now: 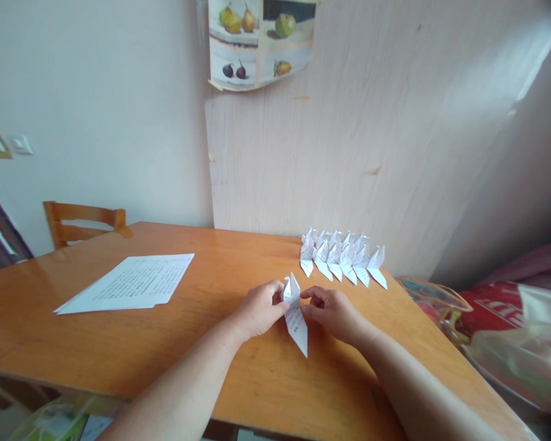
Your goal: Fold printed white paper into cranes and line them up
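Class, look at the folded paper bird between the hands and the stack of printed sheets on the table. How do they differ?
The folded paper bird is creased into a pointed shape, while the stack of printed sheets lies flat.
The folded paper bird is narrow; the stack of printed sheets spreads wider.
The left hand grips the folded paper bird; no hand touches the stack of printed sheets.
Both are white paper with dark print.

No text is legible: small print covers the folded paper (296, 323) and the flat sheets (135, 283); large white letters, perhaps including a "D", mark the red bag (493, 309).
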{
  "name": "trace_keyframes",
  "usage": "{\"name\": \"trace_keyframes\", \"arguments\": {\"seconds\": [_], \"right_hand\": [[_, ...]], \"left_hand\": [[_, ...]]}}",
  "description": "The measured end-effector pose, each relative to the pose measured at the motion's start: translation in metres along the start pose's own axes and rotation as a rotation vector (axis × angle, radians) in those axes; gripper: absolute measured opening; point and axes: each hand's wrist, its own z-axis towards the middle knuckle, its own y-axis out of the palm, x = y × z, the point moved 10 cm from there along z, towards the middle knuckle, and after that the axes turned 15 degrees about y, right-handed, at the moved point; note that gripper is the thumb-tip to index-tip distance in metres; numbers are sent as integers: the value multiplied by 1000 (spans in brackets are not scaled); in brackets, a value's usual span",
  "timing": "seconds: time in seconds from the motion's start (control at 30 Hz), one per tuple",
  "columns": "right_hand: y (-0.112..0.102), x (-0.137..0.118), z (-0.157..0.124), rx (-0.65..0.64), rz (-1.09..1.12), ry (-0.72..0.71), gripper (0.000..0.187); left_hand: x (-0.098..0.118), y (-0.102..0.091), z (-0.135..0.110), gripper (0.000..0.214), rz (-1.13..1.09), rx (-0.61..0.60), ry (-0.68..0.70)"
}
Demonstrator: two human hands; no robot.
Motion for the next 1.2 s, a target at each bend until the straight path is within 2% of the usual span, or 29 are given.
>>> {"name": "trace_keyframes", "arguments": {"seconds": [0.23,0.37,0.5,0.67,0.8,0.9,1.03,1.2], "right_hand": [[2,-4,0,-19,128,-41,12],[-5,-4,4,17,153,-57,10],[-25,-4,6,117,139,-43,9],[-63,-14,1,241,112,-14,7],[-107,-9,-3,303,119,30,7],[-142,12,-3,309,156,63,10],[-185,53,-5,341,209,119,16],[-216,92,-10,394,229,189,19]], "left_hand": [[9,12,3,22,-143,3,60],[9,7,6,31,-76,58,110],[0,-1,6,33,55,100,107],[-6,0,7,18,89,56,79],[-7,0,7,17,77,50,76],[-9,1,8,17,66,60,74],[-13,5,9,19,74,58,84],[-13,6,10,19,94,49,105]]}}
